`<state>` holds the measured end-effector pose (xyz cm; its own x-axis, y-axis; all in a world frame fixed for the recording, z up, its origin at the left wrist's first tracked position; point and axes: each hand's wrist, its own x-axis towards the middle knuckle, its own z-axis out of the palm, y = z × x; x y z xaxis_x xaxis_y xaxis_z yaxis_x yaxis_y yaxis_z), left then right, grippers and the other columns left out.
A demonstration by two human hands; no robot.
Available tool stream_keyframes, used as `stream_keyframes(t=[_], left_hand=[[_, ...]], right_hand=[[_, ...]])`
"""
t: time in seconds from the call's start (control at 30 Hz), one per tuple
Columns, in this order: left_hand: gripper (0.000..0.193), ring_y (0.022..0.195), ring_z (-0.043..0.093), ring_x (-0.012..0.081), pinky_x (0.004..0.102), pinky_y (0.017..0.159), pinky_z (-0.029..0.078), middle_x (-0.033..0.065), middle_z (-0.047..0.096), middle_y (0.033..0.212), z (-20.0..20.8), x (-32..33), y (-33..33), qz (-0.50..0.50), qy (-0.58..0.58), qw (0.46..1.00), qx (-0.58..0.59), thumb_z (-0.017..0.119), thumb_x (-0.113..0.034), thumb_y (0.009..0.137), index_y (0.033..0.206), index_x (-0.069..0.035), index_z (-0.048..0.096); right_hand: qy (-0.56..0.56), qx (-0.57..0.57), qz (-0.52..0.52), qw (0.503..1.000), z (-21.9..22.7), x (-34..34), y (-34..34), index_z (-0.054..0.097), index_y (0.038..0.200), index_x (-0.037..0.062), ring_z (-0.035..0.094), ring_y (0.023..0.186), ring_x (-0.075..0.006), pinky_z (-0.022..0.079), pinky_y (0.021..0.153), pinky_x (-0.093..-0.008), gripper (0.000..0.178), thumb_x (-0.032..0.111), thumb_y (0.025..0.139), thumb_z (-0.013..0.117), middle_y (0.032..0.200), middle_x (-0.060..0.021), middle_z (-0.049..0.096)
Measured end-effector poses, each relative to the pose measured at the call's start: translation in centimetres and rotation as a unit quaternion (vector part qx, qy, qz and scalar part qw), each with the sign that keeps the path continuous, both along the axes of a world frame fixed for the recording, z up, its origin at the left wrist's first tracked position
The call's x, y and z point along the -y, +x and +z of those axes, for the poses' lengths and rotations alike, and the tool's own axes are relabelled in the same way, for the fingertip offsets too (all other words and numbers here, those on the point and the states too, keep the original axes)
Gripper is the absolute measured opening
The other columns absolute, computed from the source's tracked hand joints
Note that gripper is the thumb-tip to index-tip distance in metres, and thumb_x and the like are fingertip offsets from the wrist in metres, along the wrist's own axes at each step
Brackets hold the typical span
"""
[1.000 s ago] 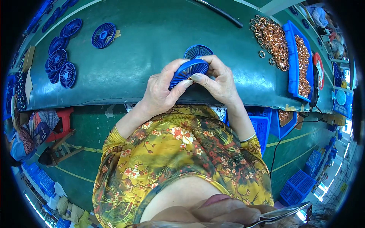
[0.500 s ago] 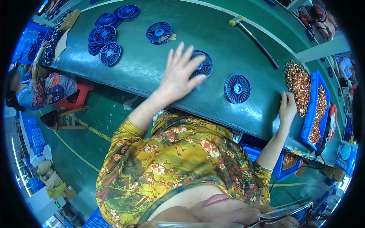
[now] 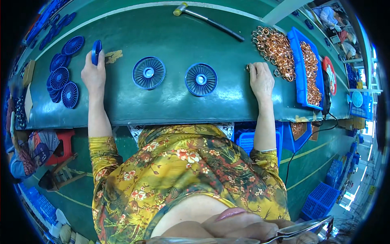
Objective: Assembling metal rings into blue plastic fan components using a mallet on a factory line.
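Observation:
My left hand [image 3: 94, 75] is closed on the rim of a blue round grille [image 3: 96, 51], which stands on edge and shows only its narrow side. Two more spoked grilles lie flat on the bench in front of me, a left one [image 3: 148, 72] and a right one [image 3: 200, 79]. My right hand [image 3: 261, 80] pinches a small copper-coloured ring [image 3: 248, 68] that shows only partly at the fingertips. Right beside that hand spreads a pile of copper rings [image 3: 276, 53].
Several stacked blue grilles [image 3: 59, 78] lie at the bench's left. A hammer [image 3: 211, 22] rests toward the far side. On the right stand a blue tray [image 3: 301, 77] of copper rings and a red-rimmed round object [image 3: 329, 75]. Another person [image 3: 30, 152] sits at far left.
My left hand has gone from above the middle grille to the leftmost one and has lifted it on edge. My right hand has shifted left from the ring pile. The view has turned.

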<state>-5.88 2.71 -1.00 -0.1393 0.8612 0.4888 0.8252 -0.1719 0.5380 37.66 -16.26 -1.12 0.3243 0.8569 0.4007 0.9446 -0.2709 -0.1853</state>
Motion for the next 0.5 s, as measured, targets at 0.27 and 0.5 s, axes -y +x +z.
stream_keyframes(t=[0.27, 0.5], left_hand=[[0.021, 0.068, 0.055, 0.0050, 0.0218, 0.063, 0.046, 0.0003, 0.065, 0.075, 2.3, 7.3, 7.0, -0.104, 0.085, 0.959, 0.249, 0.073, -0.017, 0.082, 0.094, -0.002, 0.065], [0.021, 0.079, 0.056, 0.0069, 0.0223, 0.071, 0.047, 0.0015, 0.062, 0.089, 3.8, 12.7, 11.7, -0.292, -0.085, 0.831, 0.467, 0.067, -0.018, 0.088, 0.100, -0.002, 0.060]], right_hand=[[0.067, -0.002, 0.075, 0.995, 0.0, 0.8, -1.5, 0.064, 0.083, 0.0095, 0.059, 0.086, -0.0254, 0.049, 0.072, -0.0371, 0.010, 0.019, 0.081, 0.069, 0.092, -0.0044, 0.061], [0.257, -0.088, 0.196, 0.942, 2.7, 1.3, -5.7, 0.067, 0.085, 0.0068, 0.057, 0.081, -0.0220, 0.046, 0.070, -0.0331, 0.014, 0.006, 0.073, 0.075, 0.088, -0.0060, 0.063]])
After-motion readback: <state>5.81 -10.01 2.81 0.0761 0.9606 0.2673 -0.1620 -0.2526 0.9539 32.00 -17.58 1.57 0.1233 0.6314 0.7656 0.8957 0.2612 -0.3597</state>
